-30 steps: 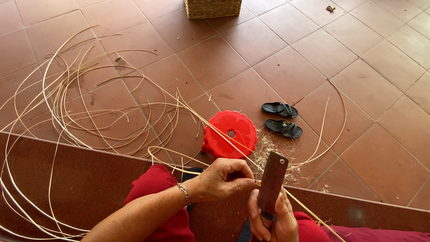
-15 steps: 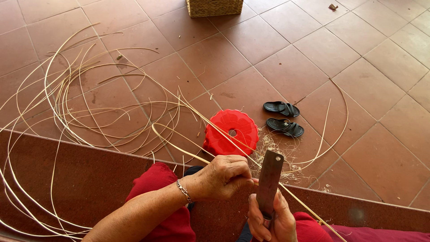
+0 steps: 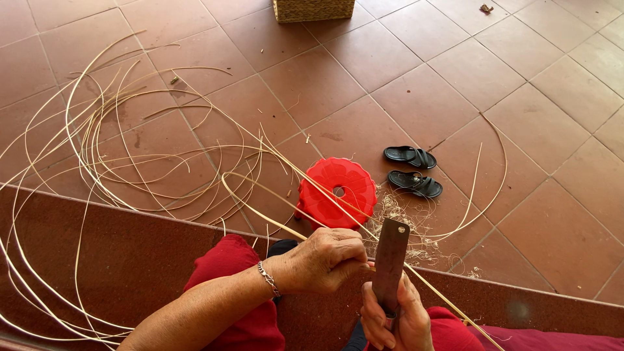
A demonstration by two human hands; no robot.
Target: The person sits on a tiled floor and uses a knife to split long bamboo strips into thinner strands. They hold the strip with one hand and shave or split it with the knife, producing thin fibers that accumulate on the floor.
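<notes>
Terracotta floor tiles (image 3: 416,78) spread out below a raised dark-red ledge (image 3: 130,260), where a person in red clothing sits looking down at their own hands.

Judging by the grip, the step in hand is scraping or splitting a cane strip against a blade. The right hand (image 3: 395,320) is wrapped tight around the lower end of a flat, dark-brown knife (image 3: 389,268), which stands nearly upright with a small hole near its top. The left hand (image 3: 323,259), with a silver bracelet (image 3: 268,278) at the wrist, is curled closed with its fingertips pinching a pale cane strip (image 3: 437,294) right where it meets the blade's left edge. The strip passes between the two hands, running down and rightward past the right hand and up and leftward past the left hand, where it loops (image 3: 229,183) out over the floor.

The next move looks to call for a steady pull of the strip across the edge, with the blade held still and the fingers clear of it.

Just beyond the hands stands a red plastic stool (image 3: 338,190), with a heap of fine shavings (image 3: 403,218) to its right. Farther right lie black sandals (image 3: 412,170). Left of the left hand, a tangle of loose cane strips (image 3: 110,149) sprawls over the floor. Far ahead stands a woven basket (image 3: 313,9).
</notes>
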